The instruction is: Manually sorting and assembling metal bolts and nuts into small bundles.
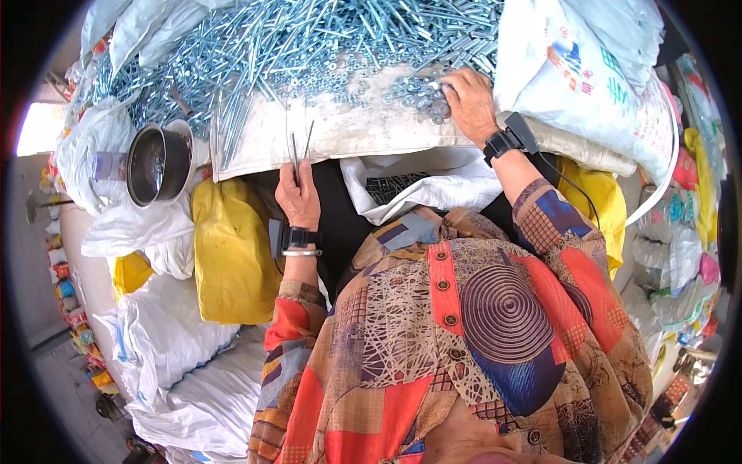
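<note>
My left hand is closed, pinching a pair of thin metal rods that point up and away from me. Under it lies the near edge of a white cloth. My right hand rests at the right of the cloth, fingers apart and bent down at a small heap of round metal washers. Beyond both hands spreads a big pile of silvery rods, with several loose nuts or washers along its near side. The undersides of my right fingers are hidden.
An open white sack at my lap holds dark metal pieces. A dark round pot stands at the left, above a yellow bag. At the right, a full white printed sack borders the pile.
</note>
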`<state>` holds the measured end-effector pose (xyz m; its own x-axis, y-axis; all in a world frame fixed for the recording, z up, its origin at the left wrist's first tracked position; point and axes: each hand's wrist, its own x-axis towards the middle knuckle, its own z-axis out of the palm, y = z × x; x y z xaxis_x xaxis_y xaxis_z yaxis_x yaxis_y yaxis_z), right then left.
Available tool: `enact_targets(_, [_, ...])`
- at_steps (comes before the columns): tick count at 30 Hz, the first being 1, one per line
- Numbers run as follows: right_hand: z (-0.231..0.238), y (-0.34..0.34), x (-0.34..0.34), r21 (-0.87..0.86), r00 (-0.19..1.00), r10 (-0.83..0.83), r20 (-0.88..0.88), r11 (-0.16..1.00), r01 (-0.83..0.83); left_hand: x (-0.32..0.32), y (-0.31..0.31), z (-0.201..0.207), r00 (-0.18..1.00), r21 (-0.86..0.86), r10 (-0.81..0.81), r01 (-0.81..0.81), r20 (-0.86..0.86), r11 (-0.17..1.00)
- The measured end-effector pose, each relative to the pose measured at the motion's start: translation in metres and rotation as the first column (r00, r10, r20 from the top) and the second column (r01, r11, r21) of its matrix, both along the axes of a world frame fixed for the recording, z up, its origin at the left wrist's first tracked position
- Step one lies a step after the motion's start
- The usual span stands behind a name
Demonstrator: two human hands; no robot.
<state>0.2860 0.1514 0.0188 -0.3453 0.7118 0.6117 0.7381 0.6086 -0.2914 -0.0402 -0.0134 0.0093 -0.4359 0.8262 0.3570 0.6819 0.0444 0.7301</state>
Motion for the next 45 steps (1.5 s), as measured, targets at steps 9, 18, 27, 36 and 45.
enact_targets(9, [0.004,0.000,-0.004,-0.083,0.998,-0.009,-0.066,0.997,0.004,0.054,0.086,0.073,0.975,-0.142,-0.194,0.209,0.109,0.968])
enact_targets(18, [0.007,0.002,-0.009,-0.124,0.995,0.010,-0.099,0.992,-0.022,0.140,0.188,0.026,0.871,-0.106,-0.438,0.425,-0.222,0.899])
enact_targets(27, [0.003,0.003,-0.010,-0.080,0.983,0.038,-0.180,0.995,-0.053,0.128,0.197,0.040,0.810,-0.181,-0.541,0.510,-0.227,0.841])
enact_targets(36, [0.007,0.000,-0.005,-0.131,0.974,0.015,-0.228,0.990,-0.046,0.078,0.096,0.062,0.241,0.056,-0.223,0.549,0.945,0.834])
enact_targets(45, [0.031,0.030,-0.015,0.096,0.991,0.049,0.125,0.993,-0.062,0.062,-0.001,0.025,0.035,0.070,-0.104,0.524,0.994,0.849])
